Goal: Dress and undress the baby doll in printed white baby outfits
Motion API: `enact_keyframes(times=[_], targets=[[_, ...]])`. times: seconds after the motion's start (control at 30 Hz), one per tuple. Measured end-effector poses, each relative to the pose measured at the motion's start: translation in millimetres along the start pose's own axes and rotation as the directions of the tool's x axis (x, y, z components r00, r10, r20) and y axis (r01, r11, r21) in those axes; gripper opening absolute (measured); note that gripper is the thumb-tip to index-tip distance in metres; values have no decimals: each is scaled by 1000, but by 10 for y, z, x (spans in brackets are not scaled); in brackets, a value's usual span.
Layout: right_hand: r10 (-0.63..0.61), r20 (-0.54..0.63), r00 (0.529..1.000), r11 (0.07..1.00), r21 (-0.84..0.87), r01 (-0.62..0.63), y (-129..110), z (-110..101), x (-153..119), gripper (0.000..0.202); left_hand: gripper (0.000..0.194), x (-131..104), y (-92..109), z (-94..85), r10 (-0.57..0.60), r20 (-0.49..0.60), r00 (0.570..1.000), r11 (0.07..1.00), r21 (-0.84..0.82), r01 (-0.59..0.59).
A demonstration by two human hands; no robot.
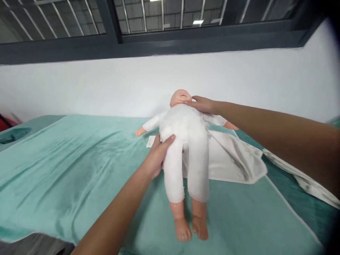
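Note:
A baby doll [183, 124] with a soft white body and pinkish head, hands and feet lies face up, its feet pointing toward me. My left hand [158, 154] grips the doll's hip on the left, thumb on top and the other fingers partly hidden behind the body. At the neck and shoulder on the right, my right hand [202, 104] holds the doll, with its thumb near the chin and some fingers hidden behind the head. A white cloth [228, 159], perhaps a garment, is spread partly beneath the doll and out to the right.
A teal sheet [66, 170] with wrinkles covers the bed or table. More white fabric [305, 180] lies at the right under my forearm. Behind stands a white wall [92, 88] below a dark-framed window [186, 44] with bars. Something red [6, 124] shows at the far left.

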State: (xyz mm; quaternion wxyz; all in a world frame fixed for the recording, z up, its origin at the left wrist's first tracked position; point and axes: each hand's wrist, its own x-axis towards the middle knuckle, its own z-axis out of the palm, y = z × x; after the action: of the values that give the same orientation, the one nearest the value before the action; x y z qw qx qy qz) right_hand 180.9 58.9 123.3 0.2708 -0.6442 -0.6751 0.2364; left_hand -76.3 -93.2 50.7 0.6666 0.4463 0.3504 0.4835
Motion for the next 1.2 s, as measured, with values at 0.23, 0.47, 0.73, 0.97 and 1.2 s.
enact_keyframes(times=[0.23, 0.47, 0.73, 0.97, 1.2], targets=[[173, -1, 985, 985, -7, -173, 1058, -344, -637, 101, 63, 49, -615, 753, -137, 90, 986, 990, -34, 140], [154, 39, 987, 988, 8, -154, 1309, -106, -592, 106, 71, -1, -727, 813, -206, 27, 978, 978, 47, 205], [74, 58, 996, 951, -304, -53, 1351, -347, -504, 100, 51, 118, -523, 490, -249, -15, 968, 879, 417, 232], [-228, -175, 958, 913, -380, 148, 632, -164, -631, 48, 23, 522, -529, 148, 421, -92, 902, 368, 927, -77], [-394, 426, 814, 574, -578, 580, -106, 857, -489, 45, 33, 599, -780, -156, 461, 9, 887, -47, 999, 14]])
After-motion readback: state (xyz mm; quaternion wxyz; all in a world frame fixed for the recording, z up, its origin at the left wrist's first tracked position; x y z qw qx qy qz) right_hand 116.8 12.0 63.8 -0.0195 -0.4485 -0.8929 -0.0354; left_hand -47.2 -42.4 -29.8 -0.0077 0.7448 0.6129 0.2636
